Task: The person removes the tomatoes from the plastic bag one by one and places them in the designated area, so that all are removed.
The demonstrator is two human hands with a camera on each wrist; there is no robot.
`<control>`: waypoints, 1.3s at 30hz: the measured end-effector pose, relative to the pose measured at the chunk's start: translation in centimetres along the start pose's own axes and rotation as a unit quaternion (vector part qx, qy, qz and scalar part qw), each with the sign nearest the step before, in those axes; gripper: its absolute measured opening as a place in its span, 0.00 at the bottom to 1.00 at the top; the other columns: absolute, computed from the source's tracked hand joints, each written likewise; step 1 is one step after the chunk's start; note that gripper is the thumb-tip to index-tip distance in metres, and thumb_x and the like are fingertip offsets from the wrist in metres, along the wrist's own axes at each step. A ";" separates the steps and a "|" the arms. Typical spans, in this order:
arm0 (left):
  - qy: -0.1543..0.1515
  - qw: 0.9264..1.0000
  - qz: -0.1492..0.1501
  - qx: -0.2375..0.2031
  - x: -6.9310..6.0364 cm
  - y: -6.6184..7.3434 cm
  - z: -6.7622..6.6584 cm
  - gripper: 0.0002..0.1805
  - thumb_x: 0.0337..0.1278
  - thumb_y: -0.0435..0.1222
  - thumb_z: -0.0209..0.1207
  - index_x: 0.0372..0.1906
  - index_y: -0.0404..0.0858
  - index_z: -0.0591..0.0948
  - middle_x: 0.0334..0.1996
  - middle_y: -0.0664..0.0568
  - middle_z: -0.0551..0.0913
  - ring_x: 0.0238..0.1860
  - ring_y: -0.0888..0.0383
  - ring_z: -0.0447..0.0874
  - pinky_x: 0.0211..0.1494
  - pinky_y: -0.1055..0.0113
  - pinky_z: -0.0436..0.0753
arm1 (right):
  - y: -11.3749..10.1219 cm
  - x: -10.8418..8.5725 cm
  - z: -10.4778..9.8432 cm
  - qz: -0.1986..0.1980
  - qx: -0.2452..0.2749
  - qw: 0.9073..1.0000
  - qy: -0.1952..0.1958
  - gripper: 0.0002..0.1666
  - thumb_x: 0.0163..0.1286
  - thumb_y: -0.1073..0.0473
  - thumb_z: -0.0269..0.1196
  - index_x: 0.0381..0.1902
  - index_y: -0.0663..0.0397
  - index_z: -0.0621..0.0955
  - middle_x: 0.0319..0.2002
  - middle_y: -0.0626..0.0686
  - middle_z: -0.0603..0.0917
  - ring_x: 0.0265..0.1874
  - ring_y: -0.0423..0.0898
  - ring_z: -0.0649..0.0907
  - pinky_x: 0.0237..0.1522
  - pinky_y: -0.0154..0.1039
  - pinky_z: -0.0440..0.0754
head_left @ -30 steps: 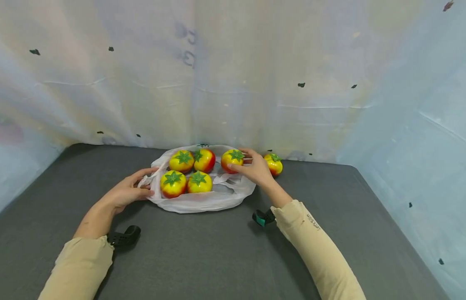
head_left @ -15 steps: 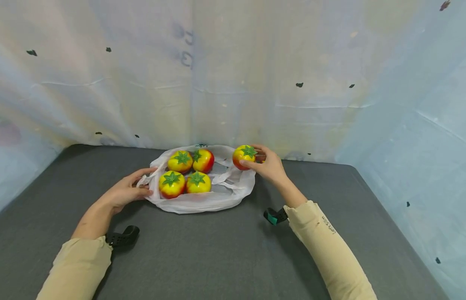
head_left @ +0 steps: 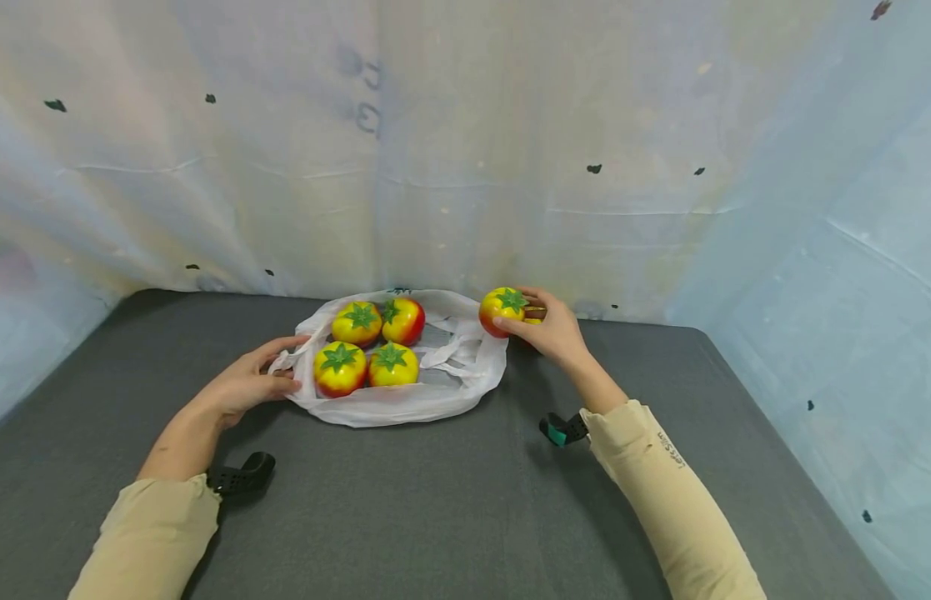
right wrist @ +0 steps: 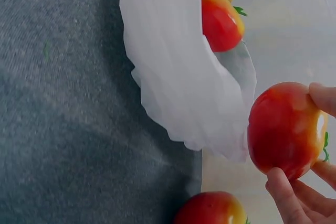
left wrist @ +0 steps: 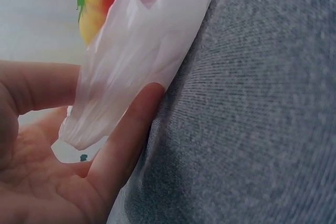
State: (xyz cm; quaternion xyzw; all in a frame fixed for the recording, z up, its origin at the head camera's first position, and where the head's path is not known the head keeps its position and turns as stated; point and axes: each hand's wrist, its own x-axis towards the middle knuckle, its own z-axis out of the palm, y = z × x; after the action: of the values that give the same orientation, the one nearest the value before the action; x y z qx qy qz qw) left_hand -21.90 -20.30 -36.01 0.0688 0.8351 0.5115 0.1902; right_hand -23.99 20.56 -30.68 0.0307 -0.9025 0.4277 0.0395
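Observation:
My left hand (head_left: 243, 383) holds the left end of a white plastic bag (head_left: 390, 410), its thumb and fingers on either side of the thin film (left wrist: 126, 72). Several glossy yellow-and-red tomatoes (head_left: 340, 369) with green star-shaped tops sit in the bag's wide mouth, toward its left half. Just past the bag's right rim, my right hand (head_left: 551, 333) grips another such tomato (head_left: 501, 312) between thumb and fingers. The right wrist view shows this tomato (right wrist: 283, 129) raised beside the bag's edge. A further tomato (right wrist: 210, 209) lies on the table, mostly hidden behind my right hand in the head view.
A dark grey cloth-covered table (head_left: 405, 508) lies under everything. Behind it hangs a pale plastic sheet (head_left: 465, 167), close to the bag's far side, with another sheet (head_left: 848, 333) along the right. White looped bag handles (head_left: 444, 358) lie across the bag's right half.
My right hand has carried a tomato rightward from inside the bag to just beyond its right rim, covering most of the tomato lying there. The left hand keeps its place on the bag.

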 end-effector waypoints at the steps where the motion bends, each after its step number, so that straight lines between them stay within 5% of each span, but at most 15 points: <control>1: 0.000 1.000 0.001 0.002 0.0 0.0 0.0 0.43 0.60 0.33 0.58 0.76 0.41 0.49 0.72 0.25 0.40 0.64 0.37 0.59 0.61 0.51 0.75 | 0.0 -0.1 -0.1 0.003 0.000 1.000 0.001 0.41 0.59 0.46 0.68 0.68 0.50 0.68 0.64 0.60 0.72 0.60 0.57 0.75 0.57 0.51 0.76; 20: 0.000 1.000 0.003 0.007 0.2 -0.1 0.0 0.43 0.61 0.32 0.57 0.76 0.40 0.49 0.72 0.26 0.41 0.62 0.38 0.61 0.54 0.61 0.80 | 1.0 -0.4 -2.6 0.021 -0.008 1.000 0.021 0.42 0.59 0.45 0.69 0.68 0.50 0.68 0.65 0.58 0.72 0.60 0.55 0.76 0.58 0.52 0.76; 31: -0.004 1.000 -0.003 0.011 0.2 0.0 0.1 0.42 0.62 0.32 0.56 0.76 0.41 0.48 0.72 0.26 0.38 0.63 0.37 0.59 0.60 0.51 0.76 | 1.7 -0.6 -4.3 0.034 -0.030 0.998 0.031 0.43 0.60 0.44 0.67 0.69 0.51 0.66 0.66 0.60 0.70 0.61 0.58 0.74 0.57 0.53 0.76; 39: -0.003 1.000 0.014 0.009 0.1 -0.1 0.1 0.42 0.62 0.29 0.55 0.76 0.38 0.47 0.71 0.24 0.41 0.62 0.37 0.60 0.52 0.61 0.80 | 2.6 -0.8 -5.2 0.035 -0.047 0.998 0.040 0.46 0.59 0.40 0.67 0.70 0.52 0.66 0.66 0.61 0.70 0.61 0.58 0.74 0.58 0.54 0.75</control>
State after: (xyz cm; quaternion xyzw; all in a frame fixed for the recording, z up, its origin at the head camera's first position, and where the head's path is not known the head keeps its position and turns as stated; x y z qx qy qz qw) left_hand -21.95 -20.22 -36.14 0.0839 0.8382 0.5061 0.1847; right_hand -23.16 26.26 -29.42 -0.0193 -0.9200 0.3866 0.0618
